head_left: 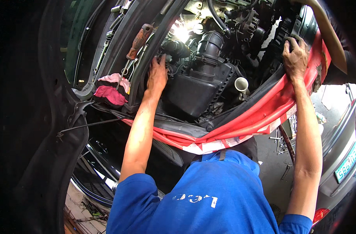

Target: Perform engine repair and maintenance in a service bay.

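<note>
Black air-filter box (191,93) between both hands (157,75) (296,59)

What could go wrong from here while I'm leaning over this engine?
The orange-handled metal screwdriver, apparently lying loose with its tip by the bright pink cloth, might slide out of reach. Your left hand, reaching beside the boxy black plastic housing, could get scraped in the tight gap.
</note>
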Demonstrator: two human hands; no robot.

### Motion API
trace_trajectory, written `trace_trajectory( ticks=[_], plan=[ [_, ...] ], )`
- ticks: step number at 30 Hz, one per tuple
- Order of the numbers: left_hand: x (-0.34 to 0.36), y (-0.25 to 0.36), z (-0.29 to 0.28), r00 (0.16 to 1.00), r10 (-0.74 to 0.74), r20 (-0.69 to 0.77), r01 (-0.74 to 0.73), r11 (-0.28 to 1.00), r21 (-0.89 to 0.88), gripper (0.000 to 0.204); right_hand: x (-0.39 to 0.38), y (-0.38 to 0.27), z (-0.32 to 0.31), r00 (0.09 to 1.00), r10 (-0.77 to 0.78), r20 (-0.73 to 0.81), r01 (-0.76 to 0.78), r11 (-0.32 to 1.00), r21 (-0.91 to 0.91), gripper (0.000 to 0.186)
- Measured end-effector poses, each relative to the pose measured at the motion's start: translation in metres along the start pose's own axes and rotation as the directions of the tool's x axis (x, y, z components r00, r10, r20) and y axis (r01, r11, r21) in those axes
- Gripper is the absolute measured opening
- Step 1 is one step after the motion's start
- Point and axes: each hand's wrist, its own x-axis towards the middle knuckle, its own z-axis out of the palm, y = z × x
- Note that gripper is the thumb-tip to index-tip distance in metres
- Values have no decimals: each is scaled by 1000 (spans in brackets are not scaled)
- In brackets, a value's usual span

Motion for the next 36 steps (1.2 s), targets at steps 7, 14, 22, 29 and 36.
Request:
trace_trajectory(
  ticks=[7,14,22,29,36],
  plan=[
    [15,0,1,990,-55,129,54,998,11,51,-1,4,2,1000,-18,-26,17,1000,-13,23],
    [36,8,13,994,58,96,-14,913,-408,51,1,3,0,1000,-30,-9,30,1000,1,22],
    [34,-2,25,967,135,216,-47,929,-367,51,1,2,-3,999,-30,28,30,1000,-6,21],
    [33,2,27,952,129,279,-19,931,-363,50,2,5,-4,998,-49,33,49,999,-7,21],
    [30,2,31,964,163,212,-62,908,-414,50,3,4,-3,998,-61,35,61,998,-8,21]
  ],
)
